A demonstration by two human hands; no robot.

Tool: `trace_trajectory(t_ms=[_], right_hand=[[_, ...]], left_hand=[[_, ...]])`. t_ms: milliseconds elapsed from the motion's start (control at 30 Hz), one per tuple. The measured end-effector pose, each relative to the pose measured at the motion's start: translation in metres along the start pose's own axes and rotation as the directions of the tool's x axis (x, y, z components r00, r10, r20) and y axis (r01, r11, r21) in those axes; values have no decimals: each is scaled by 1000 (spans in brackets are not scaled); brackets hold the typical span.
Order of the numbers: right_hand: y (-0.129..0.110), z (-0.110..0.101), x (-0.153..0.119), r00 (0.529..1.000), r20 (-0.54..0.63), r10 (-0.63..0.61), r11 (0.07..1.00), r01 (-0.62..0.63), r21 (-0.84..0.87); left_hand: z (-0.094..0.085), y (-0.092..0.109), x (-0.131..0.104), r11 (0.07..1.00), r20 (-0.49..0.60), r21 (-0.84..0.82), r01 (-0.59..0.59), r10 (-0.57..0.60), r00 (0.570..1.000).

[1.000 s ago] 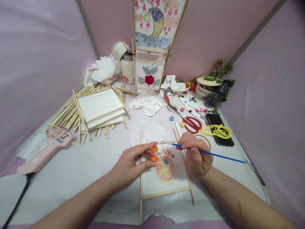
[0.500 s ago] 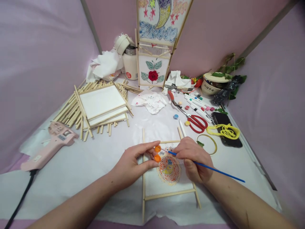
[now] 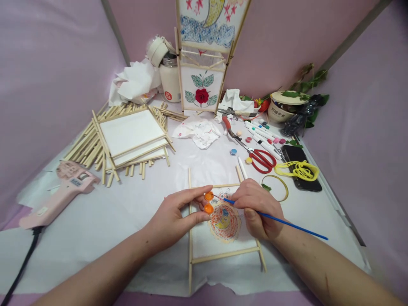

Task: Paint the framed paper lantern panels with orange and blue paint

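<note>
**Brush tip meeting the orange pot**

The left hand (image 3: 174,221) is pinching the small orange paint pots (image 3: 208,202) over the wooden frame (image 3: 223,255); just right, the right hand (image 3: 258,208) is gripping the blue paintbrush (image 3: 287,223), its handle trailing rightward, tip pointing left into the upper pot

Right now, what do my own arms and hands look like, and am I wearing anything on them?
Both forearms are bare all the way to the picture's lower edge: no sleeves, gloves, watch or bracelet in view. The left hand and right hand show no rings on the fingers that can be seen. Fingernails look short and unpainted. No cables or markings.
</note>
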State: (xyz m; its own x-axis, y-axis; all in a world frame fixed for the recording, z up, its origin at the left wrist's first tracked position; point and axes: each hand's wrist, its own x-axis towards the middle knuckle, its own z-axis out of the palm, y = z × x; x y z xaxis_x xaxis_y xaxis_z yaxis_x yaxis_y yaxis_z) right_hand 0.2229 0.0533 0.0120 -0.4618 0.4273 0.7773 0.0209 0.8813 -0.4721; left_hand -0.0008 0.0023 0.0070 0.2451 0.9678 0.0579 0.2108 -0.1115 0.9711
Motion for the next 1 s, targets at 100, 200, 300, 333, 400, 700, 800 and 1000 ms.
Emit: trace_trajectory(t_ms=[100, 200, 300, 333, 400, 700, 800, 1000], right_hand=[[3, 1, -4, 972, -204, 120, 992, -108, 70], [6, -1, -4, 882, -320, 346, 938, -331, 101], [10, -6, -2, 869, -237, 433, 894, -448, -7], [11, -7, -2, 877, -198, 437, 889, -455, -51], [13, -7, -2, 891, -129, 435, 886, -450, -116], [17, -2, -1, 905, -51, 422, 886, -423, -187], [17, -3, 0, 904, -27, 427, 882, -423, -210], [16, -4, 0, 911, -55, 410, 879, -410, -244]], left_hand=[[0, -2, 0, 1000, -5, -6, 6, -6, 1000], [1, -4, 1, 1000, -4, -8, 7, -7, 1000], [1, -4, 1, 1000, -4, -18, 14, -14, 1000], [1, -4, 1, 1000, -4, -21, 20, -21, 1000], [1, -3, 0, 999, -1, -21, 38, -38, 999], [0, -3, 0, 998, 14, -30, 57, -56, 998], [0, -4, 0, 998, 17, -25, 58, -57, 998], [0, -4, 0, 998, 17, -11, 57, -56, 998]])
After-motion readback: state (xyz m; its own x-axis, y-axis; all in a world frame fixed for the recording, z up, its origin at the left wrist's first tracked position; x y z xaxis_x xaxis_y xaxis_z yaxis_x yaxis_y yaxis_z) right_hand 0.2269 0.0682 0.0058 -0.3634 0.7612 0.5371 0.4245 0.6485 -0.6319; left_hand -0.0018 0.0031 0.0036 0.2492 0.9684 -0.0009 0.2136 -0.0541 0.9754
